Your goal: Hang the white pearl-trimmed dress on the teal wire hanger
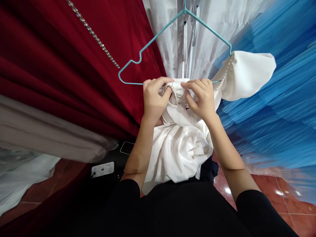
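Note:
A white dress with strings of pearl beads hangs partly on a light-blue hanger. Its puffed sleeve sits over the hanger's right end, while the left end is bare. My left hand pinches the white fabric near the hanger's bottom bar, with a loop of pearls by the thumb. Close beside it, my right hand grips the same fabric edge with fingers bent. The bar is hidden behind the hands and cloth in the middle. Below, the rest of the dress bunches in folds against my body.
Red cloth with a beaded strip hangs at left, above grey cloth. Blue ruffled fabric fills the right side. Behind the hanger are metal poles and white fabric. A phone lies on a black surface at lower left.

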Action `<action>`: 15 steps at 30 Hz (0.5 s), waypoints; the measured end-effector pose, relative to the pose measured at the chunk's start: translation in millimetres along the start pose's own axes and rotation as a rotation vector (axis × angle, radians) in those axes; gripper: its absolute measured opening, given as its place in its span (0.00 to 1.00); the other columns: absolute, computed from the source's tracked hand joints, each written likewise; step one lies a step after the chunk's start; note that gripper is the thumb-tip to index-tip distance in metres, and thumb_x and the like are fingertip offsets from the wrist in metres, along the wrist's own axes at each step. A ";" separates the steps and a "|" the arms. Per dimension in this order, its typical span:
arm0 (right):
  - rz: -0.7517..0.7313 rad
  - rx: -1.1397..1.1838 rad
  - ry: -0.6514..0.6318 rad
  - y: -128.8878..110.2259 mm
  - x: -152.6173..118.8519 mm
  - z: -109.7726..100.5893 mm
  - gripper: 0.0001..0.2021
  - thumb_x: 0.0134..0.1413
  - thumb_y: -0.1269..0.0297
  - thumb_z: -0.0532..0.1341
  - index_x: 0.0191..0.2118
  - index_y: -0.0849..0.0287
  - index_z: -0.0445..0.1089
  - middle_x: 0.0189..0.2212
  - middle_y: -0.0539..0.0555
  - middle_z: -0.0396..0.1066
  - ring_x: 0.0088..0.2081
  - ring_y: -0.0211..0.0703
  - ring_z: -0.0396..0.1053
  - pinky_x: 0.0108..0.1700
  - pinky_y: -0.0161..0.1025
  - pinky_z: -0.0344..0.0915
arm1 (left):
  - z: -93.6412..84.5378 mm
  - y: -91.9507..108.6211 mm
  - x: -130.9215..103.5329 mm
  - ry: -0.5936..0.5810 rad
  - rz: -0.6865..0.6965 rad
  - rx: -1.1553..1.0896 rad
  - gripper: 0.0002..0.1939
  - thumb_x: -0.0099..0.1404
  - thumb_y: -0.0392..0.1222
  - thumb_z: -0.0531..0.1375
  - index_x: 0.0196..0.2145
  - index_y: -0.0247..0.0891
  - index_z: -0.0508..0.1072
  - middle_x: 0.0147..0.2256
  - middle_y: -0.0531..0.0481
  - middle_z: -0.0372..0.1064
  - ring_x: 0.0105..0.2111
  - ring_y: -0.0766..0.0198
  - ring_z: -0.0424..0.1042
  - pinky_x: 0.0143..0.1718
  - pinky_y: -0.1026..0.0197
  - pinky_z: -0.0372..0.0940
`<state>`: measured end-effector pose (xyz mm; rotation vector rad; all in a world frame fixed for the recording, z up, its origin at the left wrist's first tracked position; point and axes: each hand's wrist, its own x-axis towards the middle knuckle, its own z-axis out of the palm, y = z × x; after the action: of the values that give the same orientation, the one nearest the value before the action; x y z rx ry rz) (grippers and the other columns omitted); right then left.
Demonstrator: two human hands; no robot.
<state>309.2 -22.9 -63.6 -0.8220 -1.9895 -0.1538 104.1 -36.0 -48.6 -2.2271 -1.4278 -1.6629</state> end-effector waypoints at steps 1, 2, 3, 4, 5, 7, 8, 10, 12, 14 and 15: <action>-0.015 0.013 -0.002 0.8 0.1 -2.5 0.14 0.73 0.63 0.55 0.55 0.49 0.75 0.47 0.52 0.80 0.48 0.50 0.74 0.58 0.56 0.68 | 0.8 0.6 -3.5 0.006 0.013 0.018 0.10 0.70 0.33 0.62 0.44 0.44 0.81 0.41 0.52 0.81 0.42 0.55 0.77 0.56 0.48 0.66; -0.029 0.027 0.009 2.1 0.9 -6.0 0.14 0.73 0.63 0.55 0.55 0.48 0.75 0.48 0.52 0.79 0.49 0.51 0.75 0.59 0.57 0.69 | 1.1 2.1 -7.0 0.019 0.028 0.028 0.10 0.70 0.33 0.62 0.44 0.44 0.81 0.40 0.52 0.81 0.41 0.55 0.77 0.56 0.49 0.65; -0.038 0.031 0.038 4.1 2.4 -10.7 0.13 0.73 0.62 0.56 0.56 0.47 0.75 0.49 0.53 0.79 0.50 0.52 0.75 0.59 0.59 0.69 | 1.1 4.1 -10.1 0.036 0.043 0.032 0.10 0.70 0.33 0.62 0.44 0.44 0.81 0.41 0.53 0.81 0.41 0.56 0.76 0.56 0.49 0.65; -0.036 0.018 0.091 7.2 4.8 -16.4 0.13 0.73 0.61 0.56 0.56 0.46 0.74 0.51 0.53 0.78 0.52 0.53 0.75 0.60 0.61 0.69 | 1.0 6.3 -12.5 0.049 0.054 0.030 0.10 0.70 0.33 0.61 0.44 0.44 0.80 0.41 0.53 0.81 0.41 0.56 0.76 0.56 0.49 0.64; -0.025 -0.011 0.166 11.7 7.8 -22.9 0.12 0.73 0.60 0.57 0.56 0.46 0.74 0.52 0.55 0.77 0.55 0.55 0.75 0.61 0.63 0.69 | 0.9 8.2 -14.0 0.058 0.058 0.027 0.10 0.69 0.32 0.61 0.43 0.43 0.80 0.41 0.53 0.82 0.42 0.56 0.76 0.56 0.49 0.64; -0.003 -0.097 0.345 25.0 15.2 -37.3 0.12 0.72 0.59 0.60 0.57 0.47 0.73 0.54 0.58 0.75 0.59 0.57 0.72 0.64 0.65 0.67 | 1.0 9.9 -14.9 0.063 0.050 0.020 0.09 0.68 0.32 0.62 0.43 0.43 0.79 0.42 0.52 0.82 0.43 0.56 0.77 0.55 0.50 0.65; -0.002 -0.136 0.419 33.4 19.2 -44.3 0.13 0.70 0.59 0.62 0.57 0.48 0.73 0.55 0.59 0.74 0.60 0.58 0.71 0.66 0.65 0.66 | 1.1 9.6 -14.5 0.057 0.046 0.014 0.09 0.68 0.32 0.62 0.42 0.43 0.78 0.42 0.52 0.82 0.43 0.56 0.77 0.55 0.50 0.65; -0.014 -0.175 0.486 51.1 26.5 -56.4 0.15 0.65 0.63 0.66 0.56 0.50 0.73 0.54 0.61 0.74 0.60 0.58 0.70 0.66 0.63 0.66 | 1.0 7.4 -13.0 0.027 0.052 0.002 0.08 0.67 0.32 0.63 0.41 0.43 0.77 0.43 0.52 0.82 0.44 0.55 0.78 0.56 0.49 0.64; 0.003 -0.187 0.450 64.8 32.0 -65.7 0.14 0.61 0.70 0.66 0.52 0.51 0.74 0.50 0.60 0.77 0.56 0.56 0.73 0.62 0.58 0.68 | -0.1 4.5 -11.8 -0.005 0.078 0.002 0.07 0.67 0.32 0.64 0.39 0.43 0.78 0.44 0.53 0.83 0.45 0.55 0.78 0.58 0.47 0.63; 0.085 -0.203 0.365 70.6 35.9 -73.6 0.13 0.60 0.73 0.65 0.48 0.51 0.73 0.46 0.58 0.79 0.51 0.53 0.74 0.57 0.55 0.70 | -2.4 2.5 -11.4 -0.025 0.101 0.017 0.06 0.67 0.34 0.65 0.39 0.44 0.79 0.46 0.53 0.82 0.46 0.53 0.77 0.59 0.45 0.62; 0.137 -0.208 0.316 70.7 37.7 -77.6 0.12 0.61 0.73 0.64 0.48 0.51 0.73 0.45 0.57 0.79 0.51 0.53 0.74 0.56 0.54 0.70 | -3.8 2.1 -11.4 -0.034 0.106 0.026 0.06 0.67 0.34 0.65 0.38 0.44 0.79 0.47 0.53 0.82 0.46 0.53 0.77 0.60 0.45 0.62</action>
<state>395.9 17.1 -5.9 -0.9971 -1.6334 -0.3914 102.5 -46.4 -54.7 -2.2844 -1.3046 -1.5736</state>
